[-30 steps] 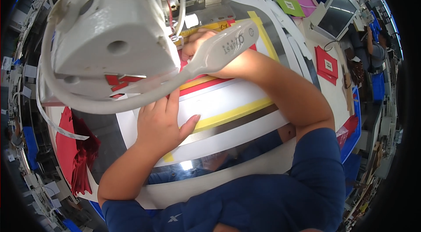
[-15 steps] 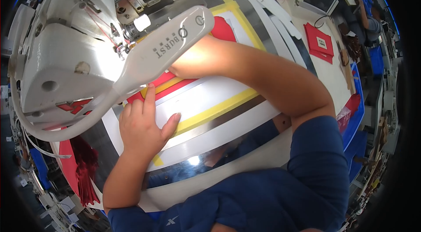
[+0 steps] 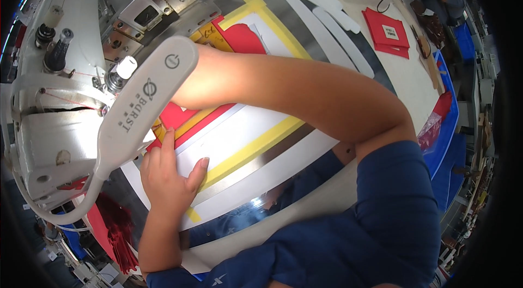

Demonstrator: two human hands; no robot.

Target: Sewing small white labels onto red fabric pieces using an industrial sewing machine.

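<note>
Beside the sewing machine [image 3: 52,143], resting the left hand [image 3: 169,182], thumb spread, at red-and-yellow layers [image 3: 175,117] on a white sheet [image 3: 237,132] and extending the right hand [image 3: 200,82] behind a lamp [image 3: 144,100], with grip too hidden to tell.

Hands [image 3: 168,182] [image 3: 200,82] forward, right elbow [image 3: 395,124] bent

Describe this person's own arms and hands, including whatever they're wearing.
Dark blue short-sleeved shirt with a small pale mark; no wristwear visible. The five-fingered left hand is ungloved; the right hand is mostly hidden behind a pale, paddle-shaped lamp.
</note>
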